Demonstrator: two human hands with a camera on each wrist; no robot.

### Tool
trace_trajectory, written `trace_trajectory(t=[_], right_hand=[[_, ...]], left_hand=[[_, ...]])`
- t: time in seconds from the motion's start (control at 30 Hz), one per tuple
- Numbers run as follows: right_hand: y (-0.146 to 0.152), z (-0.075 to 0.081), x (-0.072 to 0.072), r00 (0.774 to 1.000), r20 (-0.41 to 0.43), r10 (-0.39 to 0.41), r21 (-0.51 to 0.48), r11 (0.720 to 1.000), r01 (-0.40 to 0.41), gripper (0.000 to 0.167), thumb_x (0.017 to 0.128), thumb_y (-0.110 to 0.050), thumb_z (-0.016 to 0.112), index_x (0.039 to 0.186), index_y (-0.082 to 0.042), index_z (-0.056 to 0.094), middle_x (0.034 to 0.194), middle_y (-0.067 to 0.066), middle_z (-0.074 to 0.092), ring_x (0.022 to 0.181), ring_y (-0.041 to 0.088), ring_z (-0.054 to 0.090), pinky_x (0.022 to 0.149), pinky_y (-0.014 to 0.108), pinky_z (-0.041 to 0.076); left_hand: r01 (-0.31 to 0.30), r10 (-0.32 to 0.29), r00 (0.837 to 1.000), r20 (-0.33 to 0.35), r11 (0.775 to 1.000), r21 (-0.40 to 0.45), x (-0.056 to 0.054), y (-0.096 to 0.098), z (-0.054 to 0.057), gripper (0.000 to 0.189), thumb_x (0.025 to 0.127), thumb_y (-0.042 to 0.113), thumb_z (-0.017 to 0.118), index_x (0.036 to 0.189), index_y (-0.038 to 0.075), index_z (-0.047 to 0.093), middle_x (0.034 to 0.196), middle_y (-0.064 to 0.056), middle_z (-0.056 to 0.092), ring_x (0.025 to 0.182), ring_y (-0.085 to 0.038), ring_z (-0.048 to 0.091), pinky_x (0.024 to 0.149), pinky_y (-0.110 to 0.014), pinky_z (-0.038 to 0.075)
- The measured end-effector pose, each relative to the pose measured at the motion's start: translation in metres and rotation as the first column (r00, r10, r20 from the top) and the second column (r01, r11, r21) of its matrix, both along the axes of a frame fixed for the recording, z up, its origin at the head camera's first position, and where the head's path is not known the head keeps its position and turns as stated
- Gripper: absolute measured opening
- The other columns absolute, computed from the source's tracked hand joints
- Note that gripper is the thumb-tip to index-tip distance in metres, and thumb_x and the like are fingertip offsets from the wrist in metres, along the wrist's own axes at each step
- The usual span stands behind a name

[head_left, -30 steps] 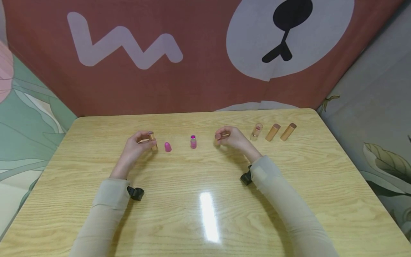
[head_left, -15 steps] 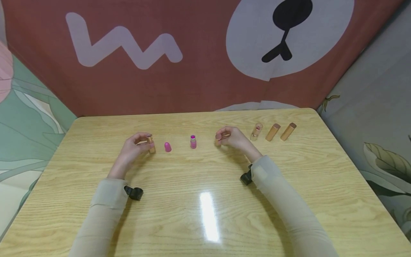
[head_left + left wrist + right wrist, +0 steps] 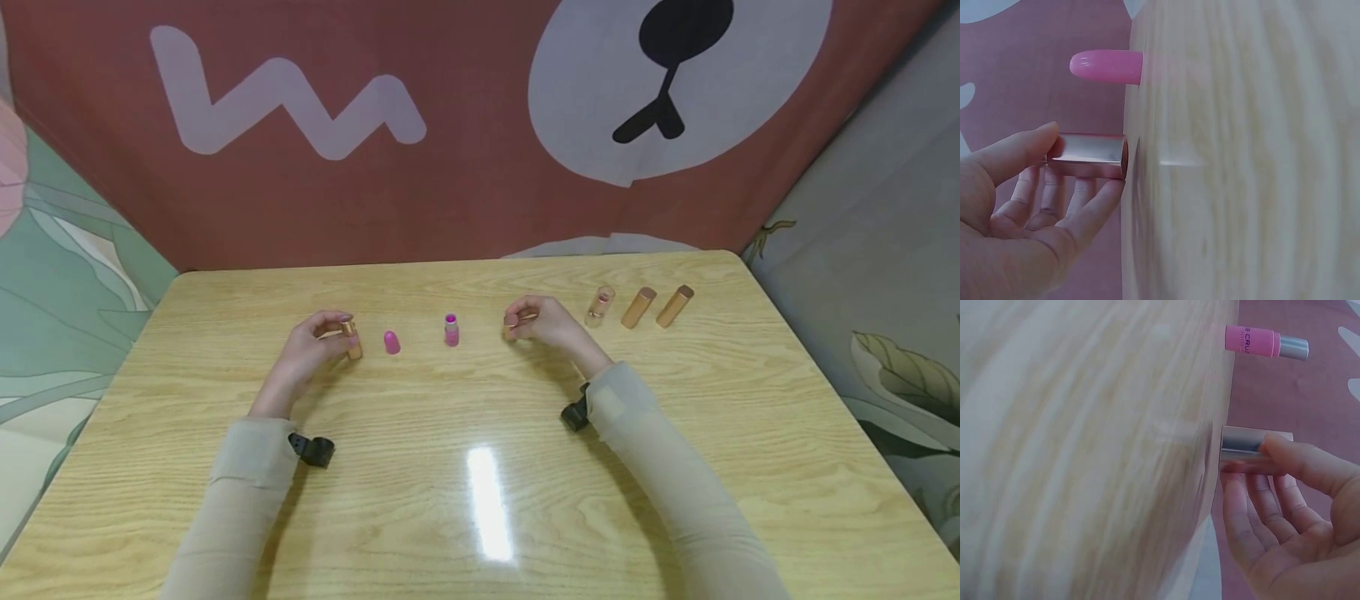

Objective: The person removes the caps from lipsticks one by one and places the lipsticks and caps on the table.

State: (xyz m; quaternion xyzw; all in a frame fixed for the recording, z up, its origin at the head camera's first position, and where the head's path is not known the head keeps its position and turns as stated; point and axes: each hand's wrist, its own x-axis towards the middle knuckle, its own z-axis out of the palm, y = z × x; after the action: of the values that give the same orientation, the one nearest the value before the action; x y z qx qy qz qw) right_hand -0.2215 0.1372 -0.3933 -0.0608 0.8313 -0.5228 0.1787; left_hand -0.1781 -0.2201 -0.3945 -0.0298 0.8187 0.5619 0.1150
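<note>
A rose-gold lipstick tube (image 3: 1088, 153) stands upright on the table, pinched between the thumb and fingers of my left hand (image 3: 309, 346). Close to its right is a pink bullet-shaped cap (image 3: 392, 342). My right hand (image 3: 550, 323) pinches a shorter rose-gold lipstick piece (image 3: 1250, 450), its lower end at the table surface. Whether each held piece is a cap or a base I cannot tell, since fingers cover part of both. Between the hands an uncapped pink lipstick (image 3: 452, 331) with a silver collar and lettering stands upright.
Behind my right hand stand a clear-capped lipstick (image 3: 599, 307) and two rose-gold lipsticks (image 3: 638, 308), in a row. The wooden table (image 3: 420, 467) ends at a red fabric backdrop (image 3: 465, 200). Black wrist cameras (image 3: 315, 451) sit on both cuffs.
My left hand has shifted slightly left and toward me with the rose-gold lipstick tube, away from the pink cap. The right hand has barely moved.
</note>
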Motion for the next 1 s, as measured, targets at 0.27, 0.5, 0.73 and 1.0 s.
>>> trace_trajectory(t=[0.27,0.5,0.73,1.0], right_hand=[[0.0009,0.0016,0.0007,1.0,-0.005,0.007,0.018,1.0,-0.006,0.03,0.082,0.005,0.069,0.11,0.006,0.059,0.095,0.006,0.065,0.09,0.015,0.062,0.073,0.017,0.049],[0.001,0.0005,-0.0007,1.0,-0.001,0.0,0.032,0.999,0.0,0.029,0.082,0.005,0.068,0.109,0.007,0.059,0.097,0.009,0.064,0.083,0.01,0.061,0.071,0.016,0.048],[0.0013,0.0007,-0.0011,1.0,-0.006,0.002,0.061,0.998,-0.002,0.029,0.083,0.003,0.068,0.11,0.006,0.059,0.099,0.011,0.063,0.089,0.015,0.059,0.071,0.016,0.046],[0.002,-0.0018,-0.0015,1.0,-0.008,0.009,0.039,0.999,-0.009,0.027,0.083,0.005,0.066,0.109,0.009,0.058,0.089,0.004,0.061,0.083,0.009,0.057,0.07,0.017,0.047]], left_hand=[[0.013,-0.013,1.0,0.001,1.0,0.004,-0.0004,0.0035,-0.0002,0.052,0.092,0.015,0.062,0.137,-0.002,0.041,0.113,0.002,0.047,0.091,0.003,0.052,0.079,-0.014,0.048],[0.016,-0.016,1.0,0.01,1.0,0.01,-0.002,0.0064,0.0001,0.05,0.091,0.013,0.063,0.135,-0.002,0.042,0.109,0.007,0.048,0.098,0.001,0.051,0.08,-0.011,0.047],[0.014,-0.015,1.0,0.023,0.999,0.031,-0.0045,0.0067,-0.0013,0.052,0.091,0.009,0.062,0.137,-0.003,0.04,0.11,0.006,0.048,0.093,0.005,0.053,0.08,-0.012,0.048],[-0.001,0.0,0.999,0.041,0.999,0.04,-0.0046,0.0067,-0.0022,0.044,0.09,0.009,0.064,0.128,0.0,0.044,0.112,0.005,0.047,0.092,0.005,0.053,0.078,-0.01,0.047]])
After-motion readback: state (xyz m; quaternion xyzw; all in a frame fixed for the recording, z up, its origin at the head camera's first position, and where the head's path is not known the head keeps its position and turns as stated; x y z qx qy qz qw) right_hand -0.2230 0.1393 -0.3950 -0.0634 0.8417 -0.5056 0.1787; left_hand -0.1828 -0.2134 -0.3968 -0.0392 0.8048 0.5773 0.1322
